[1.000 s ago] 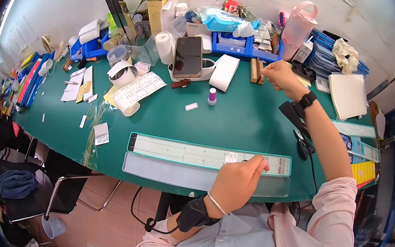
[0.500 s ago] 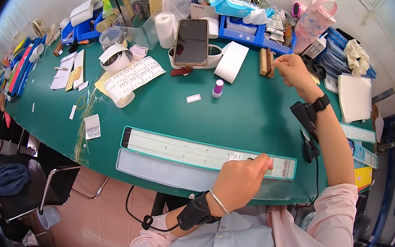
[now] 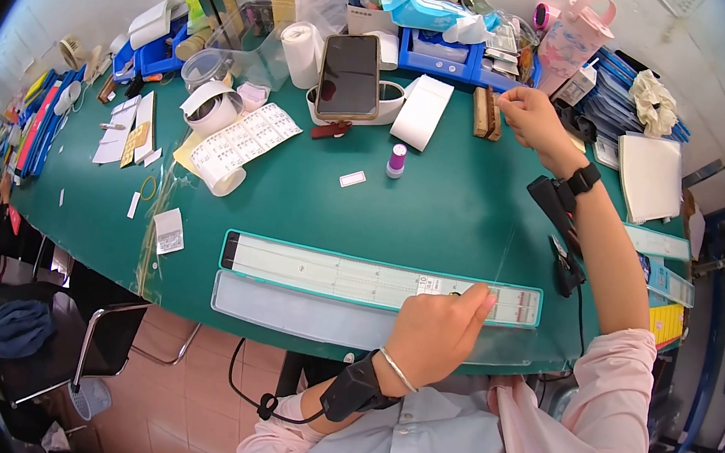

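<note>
My left hand point(image 3: 436, 331) is closed in a pinch over the right part of a long narrow case point(image 3: 312, 267) with a teal rim and a pale ruled inside. A faint, thin clear line point(image 3: 505, 249) rises from its fingertips; its far end cannot be made out. The case's translucent lid point(image 3: 302, 311) lies folded open along the near side. Farther off, my right hand point(image 3: 533, 125) is raised with thumb and fingers pinched, just right of a small wooden block point(image 3: 487, 113). What it pinches is too fine to see.
A purple-capped bottle point(image 3: 397, 160) and small white label point(image 3: 352, 179) lie mid-table. Behind stand a phone point(image 3: 350, 76), paper rolls point(image 3: 301, 51) and blue bins point(image 3: 441, 53). A black clip with a cable point(image 3: 566, 268) lies by my right forearm. Another person sits far left.
My right hand has shifted slightly left and down, staying pinched. My left hand keeps its place over the case. The thin line shows more clearly now.
</note>
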`<state>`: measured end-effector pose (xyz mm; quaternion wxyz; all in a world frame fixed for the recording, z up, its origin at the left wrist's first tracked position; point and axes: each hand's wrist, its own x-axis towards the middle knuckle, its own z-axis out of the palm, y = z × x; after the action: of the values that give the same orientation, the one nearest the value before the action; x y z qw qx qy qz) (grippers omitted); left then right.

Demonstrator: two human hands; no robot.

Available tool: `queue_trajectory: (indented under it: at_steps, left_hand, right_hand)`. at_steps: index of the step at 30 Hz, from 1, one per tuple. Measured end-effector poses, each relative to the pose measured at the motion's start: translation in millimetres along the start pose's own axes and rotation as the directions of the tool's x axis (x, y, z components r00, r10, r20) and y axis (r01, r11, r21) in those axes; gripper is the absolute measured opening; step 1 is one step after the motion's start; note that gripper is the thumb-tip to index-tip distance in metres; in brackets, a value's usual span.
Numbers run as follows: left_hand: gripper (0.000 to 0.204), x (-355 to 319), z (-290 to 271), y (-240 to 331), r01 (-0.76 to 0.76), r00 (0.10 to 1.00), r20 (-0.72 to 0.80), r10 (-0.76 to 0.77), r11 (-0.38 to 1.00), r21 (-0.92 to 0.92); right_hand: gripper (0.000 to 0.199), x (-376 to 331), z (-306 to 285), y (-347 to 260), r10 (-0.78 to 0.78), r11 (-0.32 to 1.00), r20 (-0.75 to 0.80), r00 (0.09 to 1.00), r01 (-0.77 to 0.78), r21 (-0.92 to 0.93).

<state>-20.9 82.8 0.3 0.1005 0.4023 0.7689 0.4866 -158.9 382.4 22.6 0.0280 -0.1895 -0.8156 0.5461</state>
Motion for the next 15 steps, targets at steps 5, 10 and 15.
queue_trajectory:
  at_steps: [5,10,15]
  left_hand:
    - [0.03,-0.4,0.4,0.5,-0.028,0.999,-0.024,0.028,1.0,0.009]
    - [0.03,-0.9,0.4,2.0,-0.027,0.999,-0.023,0.027,0.999,0.024]
    - [0.029,-4.9,-2.3,-0.3,-0.013,0.999,-0.038,0.014,0.999,0.032]
  right_hand:
    - [0.018,-3.0,5.5,-14.8,-0.059,0.998,-0.084,0.995,0.056,-0.042]
    - [0.017,2.0,2.9,-5.0,-0.078,0.991,-0.095,0.992,0.066,-0.12]
    - [0.019,-10.3,0.1,2.9,-0.034,0.993,-0.048,0.998,0.028,-0.113]
